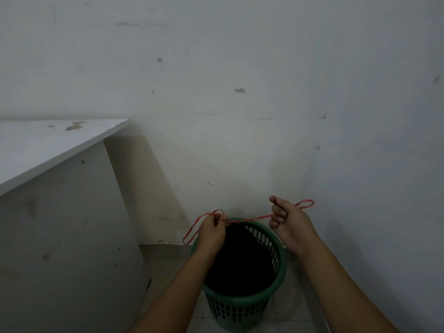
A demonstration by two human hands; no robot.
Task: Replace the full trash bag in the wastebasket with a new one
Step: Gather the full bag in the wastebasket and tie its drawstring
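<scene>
White desk panel (67, 212) stands left of the green wastebasket (242, 306). Above the basket's rim, the left hand (212, 230) pinches one red drawstring (192, 230) of the black trash bag (240, 260) inside it; right of the rim, the right hand (287, 222) grips the other drawstring loop (305, 204).
</scene>
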